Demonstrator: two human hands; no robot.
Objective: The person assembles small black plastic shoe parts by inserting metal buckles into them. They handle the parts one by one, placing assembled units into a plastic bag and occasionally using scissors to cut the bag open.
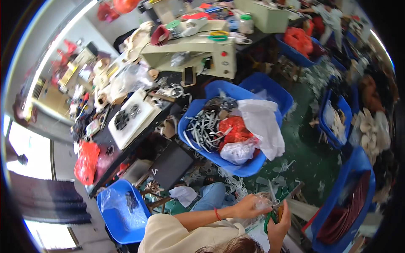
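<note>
At the lower right, my left hand [248, 206], with a red string round its wrist, is closed on a small bundle of clear plastic [263, 201]. Close beside it, my right hand [280, 226] grips green-handled scissors [268, 220]. Their blades point upward past the plastic. Between my hands, a loop of thin pale material hangs near the blades, too blurred to name. Ahead of my hands stands a large blue tub [238, 170] of black and white strips, with a red bag [234, 130] and a white cloth [259, 126] hanging over its rim.
A cluttered workbench runs along the left and far side, bearing a pale green machine [185, 55], a phone [189, 76] and a white board [130, 120]. Blue bins stand around me, one with dark red fabric [344, 211]. Plastic scraps litter the green floor. Another person [331, 21] is far right.
</note>
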